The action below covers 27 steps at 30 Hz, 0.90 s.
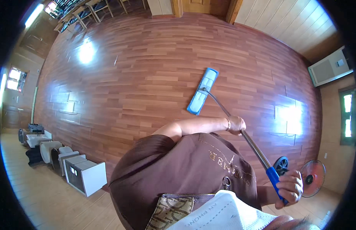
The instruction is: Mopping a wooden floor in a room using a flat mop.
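The flat blue mop head (200,98) lies on the wood-look floor (147,76), ahead of the person and to the left of both hands. Its long axis slants from far right to near left, crossing the line of the metal pole (256,150), which runs back from the joint at the head's middle toward the person's right. The left hand (236,125), its arm reaching across the chest, is wrapped around the pole partway along and is the nearer one to the head. The right hand (290,188) is closed around the blue grip (273,178) at the far end, beside the standing fan (317,184).
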Each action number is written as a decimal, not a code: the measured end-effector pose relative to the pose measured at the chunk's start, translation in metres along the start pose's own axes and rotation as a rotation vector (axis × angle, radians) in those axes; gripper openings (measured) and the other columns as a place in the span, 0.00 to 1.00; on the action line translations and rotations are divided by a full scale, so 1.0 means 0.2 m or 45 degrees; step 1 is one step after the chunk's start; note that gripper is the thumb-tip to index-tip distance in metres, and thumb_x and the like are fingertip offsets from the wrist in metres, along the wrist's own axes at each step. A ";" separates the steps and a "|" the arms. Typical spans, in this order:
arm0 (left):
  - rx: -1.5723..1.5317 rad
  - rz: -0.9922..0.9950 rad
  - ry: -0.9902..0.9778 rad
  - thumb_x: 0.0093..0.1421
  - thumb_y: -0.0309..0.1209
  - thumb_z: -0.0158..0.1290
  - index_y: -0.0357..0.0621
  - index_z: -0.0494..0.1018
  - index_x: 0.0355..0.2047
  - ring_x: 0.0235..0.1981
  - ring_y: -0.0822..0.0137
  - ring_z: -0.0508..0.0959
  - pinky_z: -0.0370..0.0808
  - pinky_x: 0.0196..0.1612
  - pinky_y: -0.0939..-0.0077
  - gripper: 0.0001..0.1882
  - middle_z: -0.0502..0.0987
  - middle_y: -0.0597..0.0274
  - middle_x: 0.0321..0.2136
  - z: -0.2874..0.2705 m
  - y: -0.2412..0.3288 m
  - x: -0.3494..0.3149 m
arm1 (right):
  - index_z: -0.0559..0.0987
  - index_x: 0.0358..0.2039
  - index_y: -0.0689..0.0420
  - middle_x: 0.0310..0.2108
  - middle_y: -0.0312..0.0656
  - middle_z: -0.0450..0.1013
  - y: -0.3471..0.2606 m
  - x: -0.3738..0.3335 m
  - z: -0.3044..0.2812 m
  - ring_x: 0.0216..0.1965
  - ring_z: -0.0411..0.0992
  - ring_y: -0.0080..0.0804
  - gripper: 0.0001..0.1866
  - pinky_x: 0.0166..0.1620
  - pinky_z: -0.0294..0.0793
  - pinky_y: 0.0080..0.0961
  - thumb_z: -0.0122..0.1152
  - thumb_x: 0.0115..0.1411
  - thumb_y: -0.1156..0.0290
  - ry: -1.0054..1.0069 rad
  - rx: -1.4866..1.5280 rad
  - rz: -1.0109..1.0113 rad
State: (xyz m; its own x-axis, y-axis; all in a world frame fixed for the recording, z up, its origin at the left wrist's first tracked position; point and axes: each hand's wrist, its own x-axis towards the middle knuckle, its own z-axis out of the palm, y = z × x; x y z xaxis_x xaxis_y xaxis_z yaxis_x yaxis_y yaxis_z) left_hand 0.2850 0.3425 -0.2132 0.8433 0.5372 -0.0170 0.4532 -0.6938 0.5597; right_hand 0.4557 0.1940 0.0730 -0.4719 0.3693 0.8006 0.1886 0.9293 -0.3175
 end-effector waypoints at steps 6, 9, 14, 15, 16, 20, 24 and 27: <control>0.017 0.093 -0.113 0.51 0.52 0.55 0.53 0.79 0.23 0.33 0.53 0.81 0.78 0.36 0.57 0.17 0.80 0.59 0.27 0.06 0.11 -0.05 | 0.71 0.32 0.56 0.22 0.40 0.71 -0.12 0.00 -0.11 0.21 0.70 0.34 0.22 0.25 0.68 0.33 0.48 0.63 0.47 -0.273 -0.072 -0.130; -0.043 0.003 0.017 0.47 0.45 0.55 0.52 0.77 0.21 0.30 0.52 0.80 0.77 0.33 0.56 0.12 0.79 0.58 0.24 0.06 0.07 -0.13 | 0.71 0.35 0.55 0.26 0.41 0.72 -0.08 0.08 -0.14 0.24 0.71 0.35 0.21 0.27 0.70 0.34 0.48 0.63 0.47 -0.456 -0.007 -0.182; -0.023 -0.198 0.194 0.43 0.36 0.53 0.51 0.75 0.18 0.26 0.50 0.79 0.76 0.29 0.54 0.06 0.77 0.56 0.20 0.00 -0.05 -0.33 | 0.73 0.30 0.51 0.25 0.36 0.75 0.06 0.21 -0.06 0.24 0.74 0.32 0.24 0.31 0.71 0.34 0.50 0.61 0.40 -0.601 0.170 -0.187; -0.051 -0.283 0.196 0.43 0.36 0.53 0.50 0.75 0.18 0.25 0.50 0.79 0.76 0.29 0.54 0.06 0.77 0.56 0.20 0.00 -0.08 -0.38 | 0.73 0.28 0.51 0.24 0.36 0.75 0.10 0.17 0.06 0.25 0.75 0.33 0.23 0.32 0.72 0.34 0.51 0.61 0.42 -0.358 0.274 -0.204; -0.084 -0.420 0.286 0.43 0.36 0.53 0.49 0.74 0.16 0.23 0.50 0.78 0.75 0.28 0.54 0.06 0.76 0.55 0.18 0.01 -0.09 -0.45 | 0.74 0.28 0.51 0.23 0.37 0.75 0.12 0.20 0.10 0.25 0.75 0.33 0.23 0.31 0.72 0.34 0.51 0.61 0.43 -0.414 0.329 -0.192; -0.194 -0.531 0.581 0.42 0.33 0.52 0.47 0.71 0.13 0.19 0.49 0.76 0.73 0.25 0.53 0.07 0.73 0.54 0.15 -0.07 -0.16 -0.71 | 0.75 0.28 0.53 0.25 0.39 0.75 0.12 0.31 0.29 0.27 0.76 0.34 0.22 0.32 0.73 0.35 0.53 0.61 0.46 -0.533 0.432 -0.098; -0.107 -0.742 0.754 0.40 0.34 0.54 0.47 0.68 0.12 0.23 0.50 0.76 0.73 0.27 0.54 0.08 0.73 0.55 0.15 -0.04 -0.25 -1.01 | 0.75 0.28 0.54 0.23 0.40 0.75 0.22 0.31 0.60 0.25 0.77 0.37 0.21 0.30 0.73 0.33 0.56 0.60 0.47 -0.446 0.764 -0.224; -0.045 -0.882 0.915 0.42 0.36 0.54 0.49 0.73 0.15 0.26 0.51 0.78 0.72 0.27 0.53 0.07 0.76 0.58 0.19 0.04 -0.32 -1.18 | 0.76 0.25 0.54 0.23 0.40 0.76 0.21 0.31 0.77 0.26 0.77 0.39 0.20 0.31 0.73 0.33 0.58 0.58 0.48 -0.440 0.881 -0.126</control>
State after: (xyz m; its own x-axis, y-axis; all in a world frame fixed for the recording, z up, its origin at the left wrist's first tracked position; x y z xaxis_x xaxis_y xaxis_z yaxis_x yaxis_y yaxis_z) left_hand 0.0593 0.2567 -0.2516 0.0157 0.9886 0.1498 0.7602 -0.1091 0.6404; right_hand 0.3020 0.2564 0.0323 -0.7215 0.1586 0.6741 -0.3950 0.7053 -0.5887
